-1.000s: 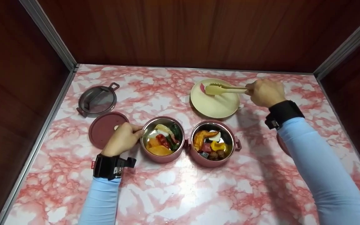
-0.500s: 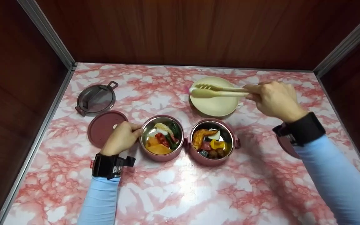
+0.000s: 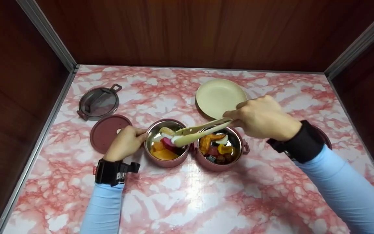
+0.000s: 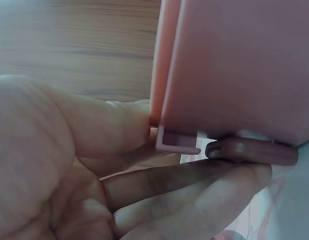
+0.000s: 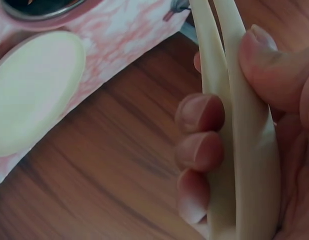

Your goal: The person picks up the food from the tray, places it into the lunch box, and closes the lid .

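Note:
My left hand (image 3: 125, 143) holds the left pink lunch pot (image 3: 168, 162) at its rim. In the left wrist view the thumb is at the rim and the fingers lie along the pot's clasp (image 4: 252, 151). Inside that pot are orange, pale and green food pieces. My right hand (image 3: 261, 118) grips cream tongs (image 3: 193, 138), fingers and thumb wrapped round both arms in the right wrist view. The tong tips are over the left pot, with a magenta and white piece (image 3: 167, 142) at them. The tongs cross above the right pink lunch pot (image 3: 218, 165), which holds several food pieces.
A cream plate (image 3: 219, 97) lies behind the right pot. To the left are a grey see-through lid (image 3: 101, 102) with a handle and a round dark red lid (image 3: 105, 136). Another dark red disc (image 3: 324, 138) is partly hidden by the right wrist. Wooden panels surround the table.
The right hand has lifted the magenta piece off the plate with the tongs and carried it left and toward me, over the left pot. The left hand stays put.

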A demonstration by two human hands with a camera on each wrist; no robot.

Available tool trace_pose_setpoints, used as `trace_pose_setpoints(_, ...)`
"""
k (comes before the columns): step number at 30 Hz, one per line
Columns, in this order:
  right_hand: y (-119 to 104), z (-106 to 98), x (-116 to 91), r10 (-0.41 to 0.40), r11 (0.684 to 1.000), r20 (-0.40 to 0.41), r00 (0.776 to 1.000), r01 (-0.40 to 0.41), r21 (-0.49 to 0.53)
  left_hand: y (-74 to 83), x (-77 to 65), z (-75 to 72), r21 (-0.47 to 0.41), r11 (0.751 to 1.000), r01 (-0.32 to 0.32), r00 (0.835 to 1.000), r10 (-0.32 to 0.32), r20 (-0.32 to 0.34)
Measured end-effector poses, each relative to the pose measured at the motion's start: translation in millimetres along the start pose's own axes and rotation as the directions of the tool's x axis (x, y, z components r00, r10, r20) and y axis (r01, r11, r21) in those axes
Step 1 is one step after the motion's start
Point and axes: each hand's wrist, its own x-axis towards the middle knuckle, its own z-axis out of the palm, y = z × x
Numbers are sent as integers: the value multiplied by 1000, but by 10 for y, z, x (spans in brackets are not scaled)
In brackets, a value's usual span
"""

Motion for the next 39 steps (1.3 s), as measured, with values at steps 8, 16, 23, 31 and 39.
trace_pose_setpoints(8, -78, 10, 252, -20, 999, 168, 986, 13, 40, 8, -3, -8, -5, 1000, 18, 1000, -18, 15)
trace_pose_setpoints(16, -93, -35, 322, 34, 999, 200, 979, -34, 1, 11, -1, -3, 8, 1000, -2, 1000, 2, -2)
trace_pose_setpoints(23, -51, -75, 318, 45, 999, 183, 982, -49, 22, 6, -8, -6, 1, 1000, 6, 1000, -6, 1)
trace_pose_setpoints(31, -99, -158, 352, 70, 997, 190, 979, -65, -33, 14, -7, -16, -12, 999, 31, 999, -31, 20)
trace_pose_setpoints(39, -127, -84, 388, 76, 996, 171, 982, -65, -67, 9, -7, -10, -4, 1000, 9, 1000, -9, 10)
